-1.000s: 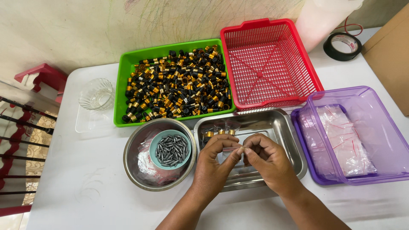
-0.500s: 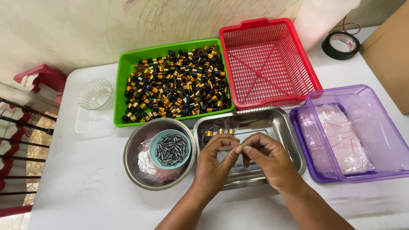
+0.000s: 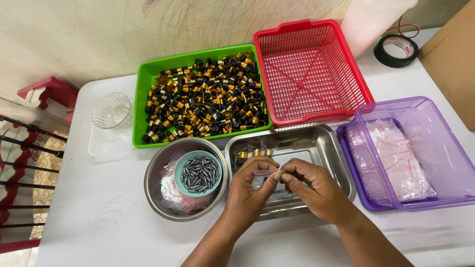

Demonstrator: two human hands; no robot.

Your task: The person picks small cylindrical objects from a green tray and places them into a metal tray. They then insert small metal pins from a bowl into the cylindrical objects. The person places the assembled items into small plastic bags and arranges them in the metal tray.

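Left hand (image 3: 250, 190) & right hand (image 3: 311, 188) meeting over steel tray (image 3: 341, 168), fingertips pinched shut on small clear bag (image 3: 264, 172) btwn them. Round steel bowl (image 3: 156, 195) w/ teal cup of grey pins (image 3: 198, 173) at 9 o'clock; green bin of black-gold caps (image 3: 203, 99) at 11.

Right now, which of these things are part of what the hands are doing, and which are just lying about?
In use: left hand, right hand, small clear bag, steel tray.

Lying about: red basket, tape roll, glass dish, cardboard box.
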